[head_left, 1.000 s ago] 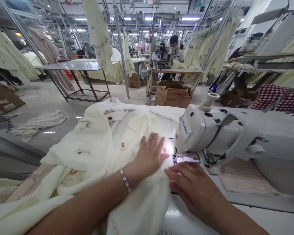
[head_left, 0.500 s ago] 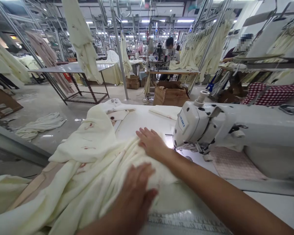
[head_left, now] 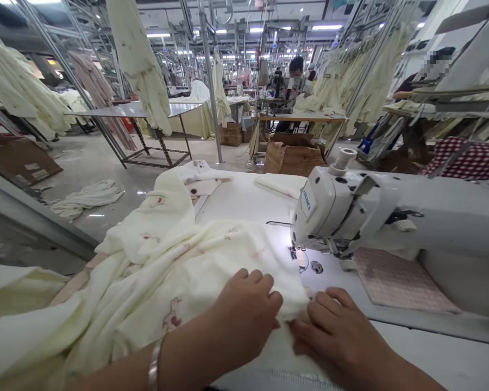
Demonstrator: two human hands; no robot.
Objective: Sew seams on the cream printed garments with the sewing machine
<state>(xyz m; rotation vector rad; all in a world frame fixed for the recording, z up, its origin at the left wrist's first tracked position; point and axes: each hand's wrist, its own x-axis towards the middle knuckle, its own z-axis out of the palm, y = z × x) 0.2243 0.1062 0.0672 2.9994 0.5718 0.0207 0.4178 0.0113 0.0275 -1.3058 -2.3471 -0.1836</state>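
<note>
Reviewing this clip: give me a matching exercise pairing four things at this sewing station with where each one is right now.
Things: 1 left hand; 2 silver bangle; 3 pink quilted mat; 4 cardboard box.
Places: A on the floor beyond the table; B around a wrist; C on the cream fabric; D on the table beneath the sewing machine.
Pairs: 1-C, 2-B, 3-D, 4-A.

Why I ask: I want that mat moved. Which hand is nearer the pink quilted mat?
The right hand is nearer, down and left of the pink quilted mat, apart from it. The left hand lies farther left, on the cream fabric.
</note>
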